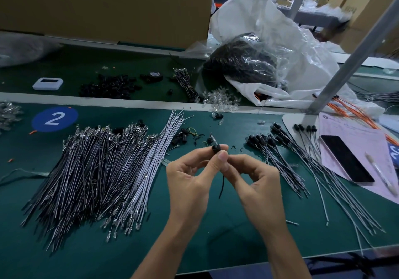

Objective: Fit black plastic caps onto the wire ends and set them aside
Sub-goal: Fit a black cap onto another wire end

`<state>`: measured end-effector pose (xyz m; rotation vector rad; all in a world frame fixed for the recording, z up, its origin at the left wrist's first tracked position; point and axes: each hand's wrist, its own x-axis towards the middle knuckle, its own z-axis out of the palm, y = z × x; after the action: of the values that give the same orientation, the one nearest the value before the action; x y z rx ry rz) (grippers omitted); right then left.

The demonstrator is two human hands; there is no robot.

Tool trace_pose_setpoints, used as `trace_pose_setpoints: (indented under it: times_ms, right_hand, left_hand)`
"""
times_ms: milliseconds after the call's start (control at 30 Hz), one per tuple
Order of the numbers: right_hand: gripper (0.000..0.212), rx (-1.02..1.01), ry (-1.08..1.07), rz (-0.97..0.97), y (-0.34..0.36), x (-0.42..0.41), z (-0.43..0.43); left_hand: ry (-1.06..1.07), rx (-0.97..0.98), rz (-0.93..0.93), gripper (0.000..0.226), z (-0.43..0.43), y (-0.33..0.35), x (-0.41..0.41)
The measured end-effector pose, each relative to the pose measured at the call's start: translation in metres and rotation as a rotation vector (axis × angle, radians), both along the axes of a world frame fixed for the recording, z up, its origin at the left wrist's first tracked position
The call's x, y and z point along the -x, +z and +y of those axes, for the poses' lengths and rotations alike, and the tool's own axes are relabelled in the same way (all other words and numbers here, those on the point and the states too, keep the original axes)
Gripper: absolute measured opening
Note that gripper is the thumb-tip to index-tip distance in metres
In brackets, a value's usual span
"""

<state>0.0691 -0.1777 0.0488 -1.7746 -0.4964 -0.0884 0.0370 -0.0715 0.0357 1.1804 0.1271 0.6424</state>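
pinching black cap (216, 148) in left grip (190, 179), wire (222, 183) in right grip (257, 183); bag (302, 41) holds dark wires (241, 62).

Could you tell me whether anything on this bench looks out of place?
Mostly orderly. A few caps and black scraps lie scattered between the wire piles, and clear bulbs spill over the divider.

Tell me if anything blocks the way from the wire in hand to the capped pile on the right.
Nothing visible does. The left hand pinches the black cap, the right hand the wire; only green mat with a few black scraps lies before the capped pile.
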Motion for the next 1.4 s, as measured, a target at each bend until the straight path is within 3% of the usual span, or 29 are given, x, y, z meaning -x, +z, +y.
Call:
trace_pose_setpoints:
  times_ms: [167,300,467,567,833,1000,1400]
  right_hand:
    - [0.012,-0.028,0.000,-0.037,-0.002,-0.001,0.000]
    - [0.005,-0.183,-0.006,0.086,-0.005,0.000,0.002]
    - [0.021,-0.276,-0.006,0.112,-0.008,0.002,0.001]
    - [0.020,-0.282,-0.002,0.107,-0.010,0.003,0.001]
    - [0.009,-0.264,-0.063,0.047,-0.013,0.006,0.005]
    - [0.022,-0.275,-0.198,-0.041,-0.020,0.013,0.012]
    - [0.009,-0.287,-0.129,0.015,-0.022,0.015,0.010]
  left_hand:
    - [-0.035,-0.002,0.018,0.015,-0.003,-0.001,0.002]
    - [-0.075,-0.010,0.059,0.018,-0.002,-0.002,0.003]
    - [-0.149,0.071,0.086,0.030,0.002,0.006,0.003]
    - [-0.135,0.163,0.047,0.027,0.005,0.011,0.001]
    - [-0.075,0.110,0.037,0.010,0.004,0.015,-0.001]
    - [0.010,0.136,0.054,0.009,-0.002,0.013,0.001]
    - [-0.078,0.256,0.031,0.013,0.002,0.017,0.003]
